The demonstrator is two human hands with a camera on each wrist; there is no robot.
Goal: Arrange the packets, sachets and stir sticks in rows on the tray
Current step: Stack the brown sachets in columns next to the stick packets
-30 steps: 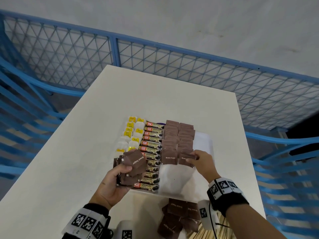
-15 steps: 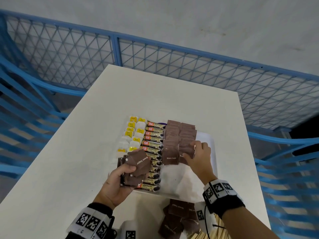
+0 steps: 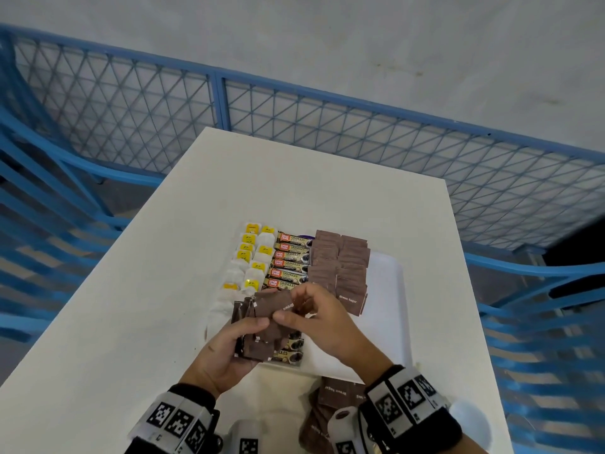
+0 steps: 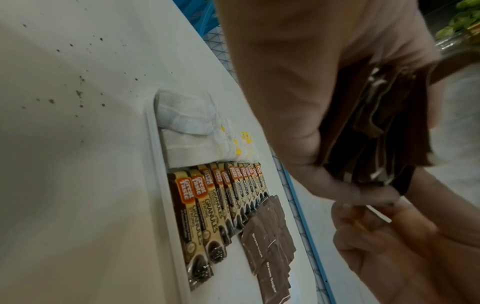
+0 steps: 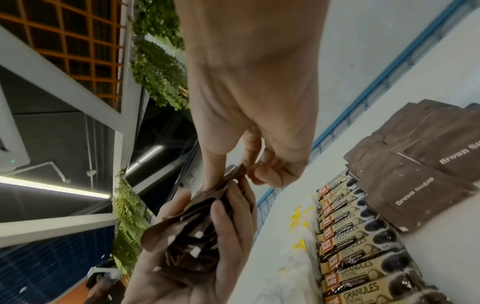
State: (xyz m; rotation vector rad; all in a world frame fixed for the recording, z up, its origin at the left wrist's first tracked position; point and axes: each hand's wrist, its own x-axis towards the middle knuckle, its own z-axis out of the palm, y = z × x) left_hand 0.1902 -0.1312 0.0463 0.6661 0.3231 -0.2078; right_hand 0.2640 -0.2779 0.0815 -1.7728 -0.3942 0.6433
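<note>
Over the tray, your left hand gripped a sugar-packet bundle, hiding coffee sachets; your right hand pinched its top packet.

1. L hand: palm up, fingers curled round a wad of brown sachets.
2. R hand: thumb + forefinger pinch top sachet of that wad; other fingers curled.
</note>
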